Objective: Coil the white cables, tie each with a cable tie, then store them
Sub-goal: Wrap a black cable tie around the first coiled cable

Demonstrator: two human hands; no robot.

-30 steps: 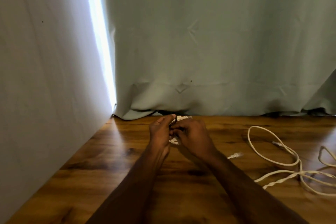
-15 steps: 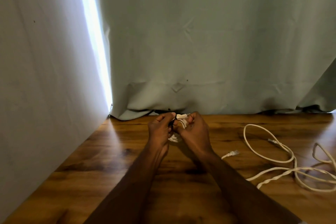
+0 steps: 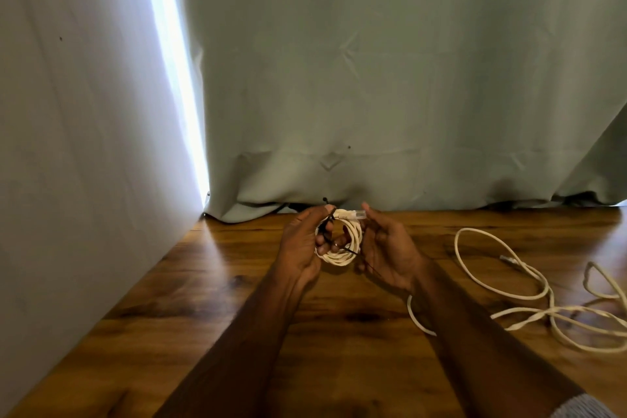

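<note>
A small coil of white cable [image 3: 342, 249] sits between my hands above the wooden table [image 3: 210, 282]. My left hand [image 3: 302, 248] grips the coil's left side, with a thin black cable tie [image 3: 327, 226] running through its fingers and across the coil. The coil's clear plug end [image 3: 356, 214] points right at the top. My right hand [image 3: 386, 249] is beside the coil's right side, palm toward it, fingers spread; the tie's black tail passes close to it. A second white cable [image 3: 529, 292] lies loose and uncoiled on the table to the right.
A pale green curtain [image 3: 373, 78] hangs along the table's far edge. A white cloth wall [image 3: 68, 146] closes the left side, with a bright gap of light between them. Another cable end [image 3: 420, 319] curves under my right forearm.
My hands were pressed together over the coil; they have now parted. The right hand has opened and drawn to the right, so the coil and black tie show.
</note>
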